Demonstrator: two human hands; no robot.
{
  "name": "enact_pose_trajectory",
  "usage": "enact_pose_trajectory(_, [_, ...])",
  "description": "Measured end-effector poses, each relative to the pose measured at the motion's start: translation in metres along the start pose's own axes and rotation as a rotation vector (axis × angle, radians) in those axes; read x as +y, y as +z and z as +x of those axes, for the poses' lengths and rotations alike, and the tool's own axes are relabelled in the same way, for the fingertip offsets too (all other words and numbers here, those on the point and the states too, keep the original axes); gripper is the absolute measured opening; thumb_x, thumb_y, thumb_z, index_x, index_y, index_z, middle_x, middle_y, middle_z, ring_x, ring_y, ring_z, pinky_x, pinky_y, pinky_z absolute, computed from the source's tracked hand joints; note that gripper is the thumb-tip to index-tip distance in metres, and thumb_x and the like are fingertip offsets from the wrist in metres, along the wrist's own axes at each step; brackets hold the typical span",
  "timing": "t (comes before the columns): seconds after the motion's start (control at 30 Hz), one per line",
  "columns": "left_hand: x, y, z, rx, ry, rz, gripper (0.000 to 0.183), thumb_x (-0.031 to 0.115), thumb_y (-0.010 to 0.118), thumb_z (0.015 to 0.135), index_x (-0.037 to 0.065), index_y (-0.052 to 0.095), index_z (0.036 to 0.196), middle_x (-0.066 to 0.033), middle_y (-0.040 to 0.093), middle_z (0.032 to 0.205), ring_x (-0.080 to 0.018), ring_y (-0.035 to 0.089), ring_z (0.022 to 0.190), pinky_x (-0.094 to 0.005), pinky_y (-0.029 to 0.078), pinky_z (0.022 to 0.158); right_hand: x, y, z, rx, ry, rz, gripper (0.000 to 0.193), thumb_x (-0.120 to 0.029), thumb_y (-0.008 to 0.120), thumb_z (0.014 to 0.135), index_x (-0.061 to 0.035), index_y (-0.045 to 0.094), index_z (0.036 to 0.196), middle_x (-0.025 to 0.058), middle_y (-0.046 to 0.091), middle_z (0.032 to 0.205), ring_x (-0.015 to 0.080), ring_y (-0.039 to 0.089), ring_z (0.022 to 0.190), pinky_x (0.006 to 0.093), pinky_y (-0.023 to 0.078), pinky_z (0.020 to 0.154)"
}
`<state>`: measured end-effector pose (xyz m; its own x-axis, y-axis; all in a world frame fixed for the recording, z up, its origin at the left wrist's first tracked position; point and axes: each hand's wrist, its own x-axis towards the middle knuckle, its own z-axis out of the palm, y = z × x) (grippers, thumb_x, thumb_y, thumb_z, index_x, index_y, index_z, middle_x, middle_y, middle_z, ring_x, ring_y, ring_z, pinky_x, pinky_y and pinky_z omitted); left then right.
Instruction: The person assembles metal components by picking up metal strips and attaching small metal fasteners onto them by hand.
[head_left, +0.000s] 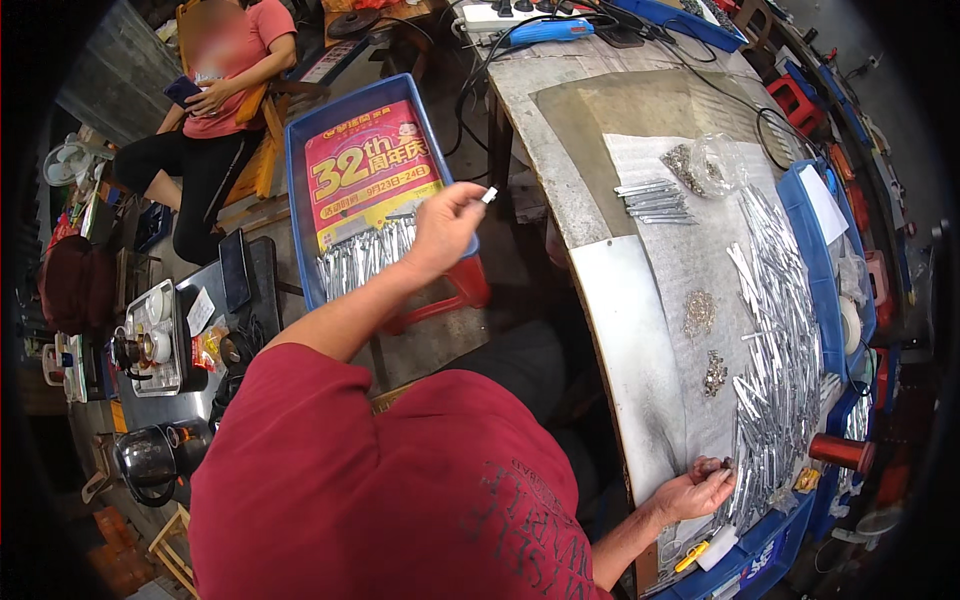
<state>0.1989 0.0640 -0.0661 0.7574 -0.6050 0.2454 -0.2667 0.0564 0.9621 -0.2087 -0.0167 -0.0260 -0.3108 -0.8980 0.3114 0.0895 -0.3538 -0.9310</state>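
Observation:
My left hand (443,232) is raised over the near right edge of a blue crate (292,190). Its thumb and fingers pinch a small silver metal piece (489,195), whose tip sticks out to the right. Many silver metal strips (365,252) lie side by side in that crate, below a red and yellow printed sheet (365,165). On the worktable at the right, my right hand (695,492) is closed at the near end of a long heap of silver metal strips (775,350). Its fingertips are together; what they hold is too small to make out.
Small piles of metal parts (715,373) and a bundle of strips (655,201) lie on the table, near a clear plastic tub (715,165). A yellow-handled tool (691,556) rests by my right wrist. A red stool (460,288) supports the crate. A seated person (225,110) holds a phone.

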Motion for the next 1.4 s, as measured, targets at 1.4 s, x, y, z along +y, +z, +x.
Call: enact_pose_trajectory(1.4, [0.062,0.109,0.028,-0.414,0.487,0.246,0.02,0.003,0.056,0.072,0.001,0.056,0.092,-0.0121,0.055,0.079,-0.0223,0.056,0.068,-0.0294,0.045,0.06,-0.004,0.011,-0.007,-0.002,0.06,0.036,0.011,-0.01,0.043,0.087,-0.0016,0.049,0.089,0.0017,0.044,0.064,0.0079,0.038,0.057,0.0209,0.028,0.05])
